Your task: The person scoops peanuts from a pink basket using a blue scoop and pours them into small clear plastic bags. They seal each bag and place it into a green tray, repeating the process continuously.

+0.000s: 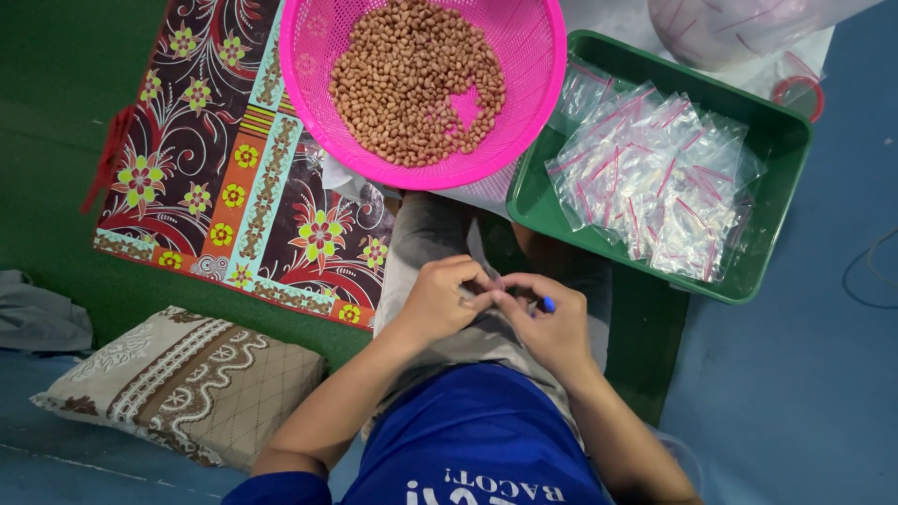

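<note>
Both hands — left hand (440, 301), right hand (552, 323) — pinch a small clear bag (479, 254) standing upright over the lap; pink basket (423, 89) of peanuts (412, 79) ahead — green tray (776, 140) beside.

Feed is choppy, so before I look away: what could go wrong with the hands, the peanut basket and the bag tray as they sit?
1. The pink basket of peanuts sits just beyond the knees; a leg shift might tip it.
2. The left hand and right hand pinch something small over the lap; it could slip.
3. Loose clear bags heap high in the green tray and may slide out.
</note>
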